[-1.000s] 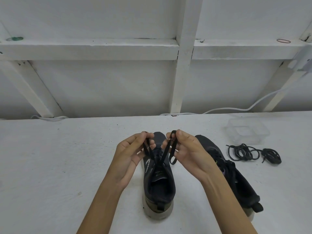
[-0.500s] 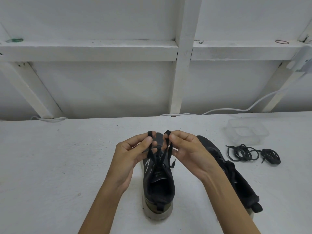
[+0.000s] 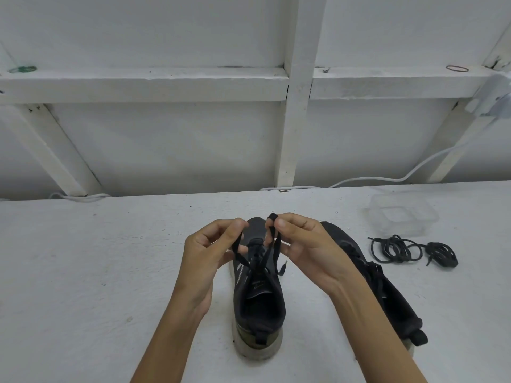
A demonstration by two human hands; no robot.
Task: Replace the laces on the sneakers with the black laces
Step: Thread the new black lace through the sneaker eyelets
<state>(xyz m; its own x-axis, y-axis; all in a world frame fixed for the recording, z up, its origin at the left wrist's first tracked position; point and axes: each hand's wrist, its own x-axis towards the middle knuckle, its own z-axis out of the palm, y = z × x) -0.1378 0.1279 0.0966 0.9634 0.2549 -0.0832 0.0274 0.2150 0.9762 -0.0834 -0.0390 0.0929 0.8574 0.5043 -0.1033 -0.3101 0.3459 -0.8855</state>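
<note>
While your left hand [image 3: 210,250] pinches one strand of the black lace [image 3: 272,217] between thumb and forefinger, your right hand [image 3: 307,244] pinches the other, looped over a fingertip. Both grips are closed tight on the lace, just above the front eyelets.

Strands run down from both hands into the near sneaker [image 3: 260,299], lower centre of frame. One lace tip hangs free just right of it.

Count:
- Sneakers: two, black, pale soles.
- Loose lace bundles [image 3: 395,248]: two, black, right of frame.
- Clear plastic container [image 3: 401,217]: one, above the bundles.

Surface is a white table [image 3: 83,272], lightly scuffed. Behind it is a white wall with white timber framing, and a white cable [image 3: 387,179] lies along the table's far edge.

The near sneaker's long axis runs up the frame, toe toward the wall, heel toward you. The second sneaker [image 3: 387,286] sits to its right, partly behind your right forearm, on a diagonal: toe upper left, heel lower right.
</note>
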